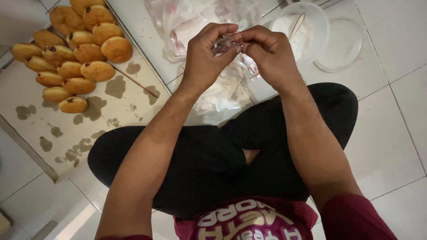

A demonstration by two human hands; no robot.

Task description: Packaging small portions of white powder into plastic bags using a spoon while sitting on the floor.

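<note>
My left hand (205, 55) and my right hand (270, 54) meet in front of me, above my crossed legs in black trousers (213, 155). Both pinch a small clear plastic bag (224, 43) between the fingertips; what it contains is hidden by the fingers. Below the hands lies a heap of clear plastic bags (195, 20) with red print, spread on the white tiled floor.
A paper-lined tray (111, 111) with oil stains lies at the left, holding several golden filled doughnuts (75, 49) and a thin wooden skewer (135, 83). A white bowl (322, 24) of white powder with a spoon stands far right, with its round lid (344, 44) beside it.
</note>
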